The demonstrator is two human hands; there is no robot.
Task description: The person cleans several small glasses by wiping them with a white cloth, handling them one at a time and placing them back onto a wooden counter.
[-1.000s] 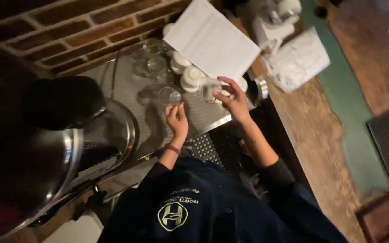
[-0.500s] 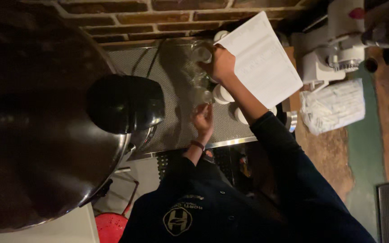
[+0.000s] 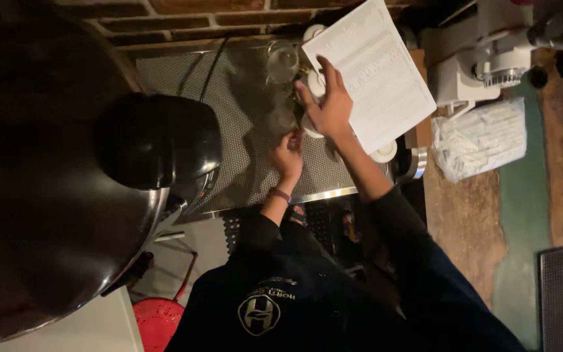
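1. Two bare hands reach forward over a perforated metal tray top (image 3: 242,169) that stands against a brick wall (image 3: 184,19). We see them from above, with dark sleeves and a dark jacket below.
2. Our left hand (image 3: 288,156) has its fingers drawn narrow, with the fingertips at the base of a clear drinking glass (image 3: 282,118). We cannot tell whether it grips the glass or only touches it. A thin band circles that wrist.
3. Our right hand (image 3: 328,104) is spread wide, fingers fanned, resting over a white cup (image 3: 314,81). We cannot tell whether it holds the cup.
4. A second clear glass (image 3: 283,58) stands farther back on the tray, near the wall.
5. A white printed sheet (image 3: 379,72) lies tilted just right of our right hand, over more white cups.
6. A large dark rounded lid (image 3: 158,140) sits at the left of the tray.
7. A clear bag of white straws (image 3: 480,137) lies on the wooden counter, well to the right.
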